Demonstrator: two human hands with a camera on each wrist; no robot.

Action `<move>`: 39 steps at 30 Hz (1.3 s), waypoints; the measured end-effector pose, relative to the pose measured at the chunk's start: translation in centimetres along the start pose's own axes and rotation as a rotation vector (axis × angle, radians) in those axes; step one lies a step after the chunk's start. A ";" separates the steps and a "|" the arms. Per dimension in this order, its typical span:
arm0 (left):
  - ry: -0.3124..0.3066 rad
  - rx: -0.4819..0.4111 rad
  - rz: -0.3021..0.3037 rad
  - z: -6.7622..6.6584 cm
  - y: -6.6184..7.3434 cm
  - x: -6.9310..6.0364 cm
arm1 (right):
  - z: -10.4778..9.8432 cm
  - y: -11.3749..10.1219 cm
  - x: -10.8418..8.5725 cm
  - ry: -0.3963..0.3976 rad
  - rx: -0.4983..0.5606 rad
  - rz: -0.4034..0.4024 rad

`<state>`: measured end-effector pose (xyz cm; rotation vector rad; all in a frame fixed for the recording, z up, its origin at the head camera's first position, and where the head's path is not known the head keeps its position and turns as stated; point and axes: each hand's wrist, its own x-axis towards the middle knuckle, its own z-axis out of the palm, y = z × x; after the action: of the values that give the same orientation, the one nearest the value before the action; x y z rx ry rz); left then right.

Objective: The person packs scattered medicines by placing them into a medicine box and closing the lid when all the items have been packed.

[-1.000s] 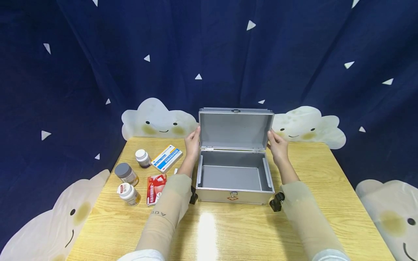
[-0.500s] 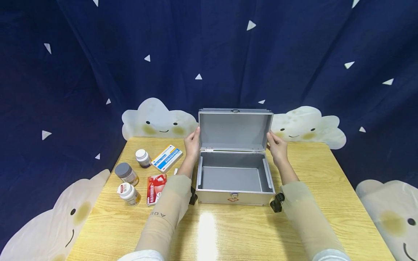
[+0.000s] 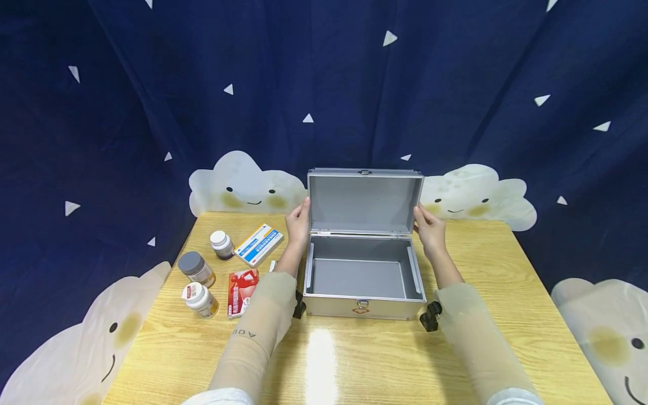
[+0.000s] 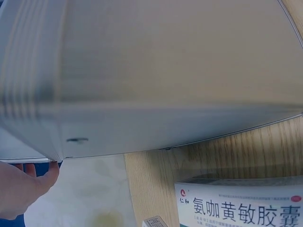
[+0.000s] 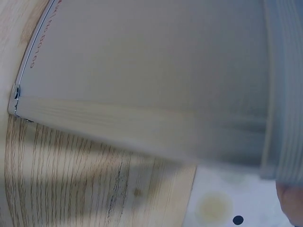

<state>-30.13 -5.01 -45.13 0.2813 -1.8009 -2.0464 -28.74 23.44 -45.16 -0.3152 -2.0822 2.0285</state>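
Note:
A silver metal case [image 3: 360, 306] with a grey interior stands on the table, its lid [image 3: 364, 202] raised upright at the back. By the lid's left edge, my left hand [image 3: 298, 224] grips the rim, thumb in front. The right hand [image 3: 431, 229] pinches the opposite edge of the lid in the same way. In the left wrist view, fingers [image 4: 35, 177] curl at the lid's edge. The right wrist view shows the case's side wall [image 5: 142, 56] close up, with only a bit of the hand [image 5: 289, 201] at the edge.
Left of the case are a blue-and-white medicine box [image 3: 259, 246], a red medicine box [image 3: 242, 292], a small white-capped bottle [image 3: 221, 246], a grey-capped bottle [image 3: 196, 269] and another white-capped bottle [image 3: 200, 300]. The left forearm partly covers a small white item [image 3: 273, 265]. Behind the wooden table [image 3: 486, 315] hangs a dark blue curtain [image 3: 354, 84].
The case has shifted very slightly toward me since a second ago, with both hands still on its lid. The medicine boxes and bottles have stayed in place.

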 end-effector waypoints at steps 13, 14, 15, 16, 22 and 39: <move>-0.025 0.049 0.020 -0.2 -0.2 0.3 | -0.5 -1.0 -1.1 -0.080 -0.536 -0.327; -0.033 0.045 0.020 -0.2 -0.2 0.3 | -0.6 -1.0 -1.2 -0.096 -0.589 -0.348; -0.039 0.039 0.019 -0.3 -0.2 0.3 | -0.7 -1.0 -1.4 -0.110 -0.646 -0.360; -0.045 0.039 0.018 -0.3 -0.2 0.3 | -0.9 -0.9 -1.7 -0.119 -0.707 -0.365; -0.062 0.055 0.008 -0.5 -0.3 0.3 | -1.7 -0.2 -3.2 -0.129 -1.031 -0.399; -0.097 0.048 0.033 -0.6 -0.5 0.4 | -3.8 2.0 -7.8 -0.282 -1.342 -0.402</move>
<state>-30.37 -5.64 -45.70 0.1676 -1.9005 -2.0283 -20.19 24.79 -47.07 0.2188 -3.0213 0.2408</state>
